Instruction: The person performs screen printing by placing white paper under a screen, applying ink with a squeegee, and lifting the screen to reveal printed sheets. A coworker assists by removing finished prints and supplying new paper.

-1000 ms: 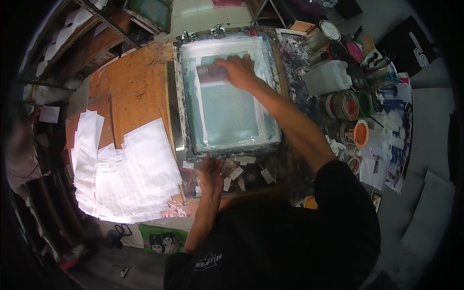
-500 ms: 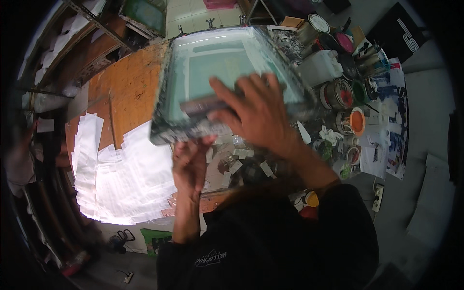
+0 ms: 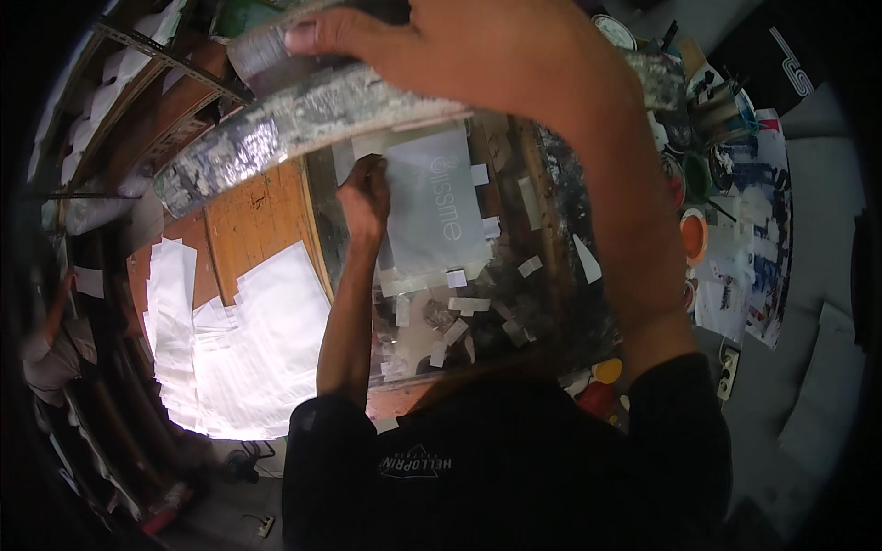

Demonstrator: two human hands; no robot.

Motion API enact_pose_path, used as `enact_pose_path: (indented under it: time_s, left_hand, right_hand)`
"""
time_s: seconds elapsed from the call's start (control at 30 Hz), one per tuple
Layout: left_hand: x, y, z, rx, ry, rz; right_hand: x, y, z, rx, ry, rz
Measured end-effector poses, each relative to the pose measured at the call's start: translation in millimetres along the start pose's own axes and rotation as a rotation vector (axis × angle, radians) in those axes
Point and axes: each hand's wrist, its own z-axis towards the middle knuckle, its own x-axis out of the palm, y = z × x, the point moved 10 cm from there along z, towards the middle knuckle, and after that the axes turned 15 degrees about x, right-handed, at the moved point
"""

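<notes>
The screen-printing frame [image 3: 285, 129] is tilted up close to view, its near edge crusted with silver and dark residue. My right hand [image 3: 524, 55] reaches over it, thumb pressed on a grey-brown bar that looks like a squeegee [image 3: 260, 61]; the other fingers are hidden or cut off by the upper edge. Under the raised frame lies a pale sheet [image 3: 423, 230] with light lettering, on the dark work board. My left hand [image 3: 367, 202] is closed at the sheet's far left corner, fingers pinched together.
Small tape pieces [image 3: 469, 304] dot the board around the sheet. A spread pile of white sheets [image 3: 253, 367] covers the left of the wooden table [image 3: 257, 220]. Paint tubs [image 3: 694, 237] stand at the right. Shelves rise at the left, where another person [image 3: 60, 354] is partly seen.
The frame has swung up toward me from lying lower, uncovering the sheet. My right hand has risen with the bar. My left hand has moved from the frame's near edge to the sheet's corner.
</notes>
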Motion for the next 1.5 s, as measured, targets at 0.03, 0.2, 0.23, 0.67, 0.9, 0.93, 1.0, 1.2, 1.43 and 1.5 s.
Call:
enact_pose_path:
  time_s: [0.03,0.2,0.23,0.67,0.9,0.93,1.0,1.2,1.43,1.5]
  left_hand:
    - [-19.0,2.7,-1.4,-0.077,-0.001,-0.021]
    - [-216.7,136.4,-78.8,-0.442,-0.256,0.062]
    - [-276.5,161.7,-119.9,-0.538,-0.434,0.044]
    - [-7.4,-74.8,-153.3,0.016,0.408,0.411]
    - [88.2,-118.2,-130.8,0.113,0.422,0.192]
    - [76.1,-105.1,-141.2,0.094,0.386,0.173]
    - [55.5,-103.9,-142.7,0.034,0.400,0.330]
    - [41.8,-125.1,-153.4,0.096,0.482,0.371]
    - [27.1,-122.5,-161.4,0.123,0.459,0.320]
    - [17.8,-133.5,-149.6,0.082,0.415,0.216]
  right_hand:
    - [-4.0,-3.0,5.8,0.117,0.130,0.039]
    - [-1.2,5.8,20.3,-0.141,-0.086,0.098]
    - [-3.0,12.9,14.7,-0.135,-0.091,0.086]
    - [-7.0,13.2,-7.9,-0.217,-0.282,-0.063]
    - [-12.7,-10.2,-15.0,-0.232,-0.071,0.056]
    - [-5.3,-2.6,-15.9,-0.248,0.025,0.123]
    - [0.7,-5.6,-9.0,-0.159,0.182,0.187]
    - [-8.1,-15.6,-20.6,-0.307,-0.133,0.143]
    - [13.5,-4.5,-11.9,-0.194,0.008,0.143]
    - [21.9,-6.4,-18.5,-0.143,-0.025,0.031]
